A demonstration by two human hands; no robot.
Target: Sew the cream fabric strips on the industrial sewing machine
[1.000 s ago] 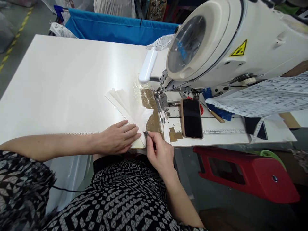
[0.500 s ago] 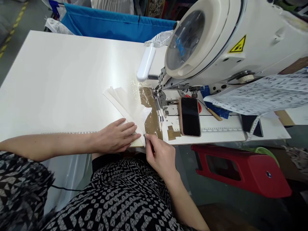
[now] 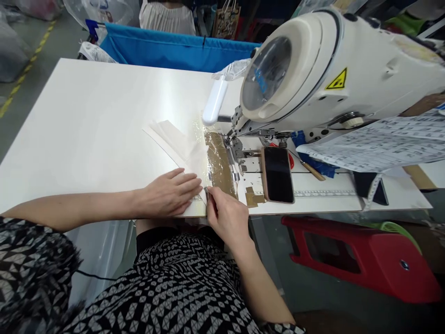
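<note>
A piece of white fabric [image 3: 175, 141] lies on the white sewing table [image 3: 90, 120], running from near the front edge back to the left. My left hand [image 3: 172, 192] lies flat on its near end, fingers stretched out and close together. My right hand [image 3: 225, 215] is at the table's front edge just right of it, thumb and finger pinched on a small grey piece [image 3: 207, 191] at the fabric's corner. The sewing machine [image 3: 333, 69] stands to the right, its needle area [image 3: 233, 144] behind my right hand.
A dark phone [image 3: 277, 174] lies on the machine bed beside brown tape patches [image 3: 219, 162]. A printed sheet [image 3: 378, 144] hangs at the right. A blue bin [image 3: 174, 46] stands behind the table and a red stool [image 3: 361, 253] below on the right.
The white fabric has been laid flatter and slid left, away from the needle, uncovering more brown tape. Both hands stay at its near corner. The camera has tipped down slightly.
</note>
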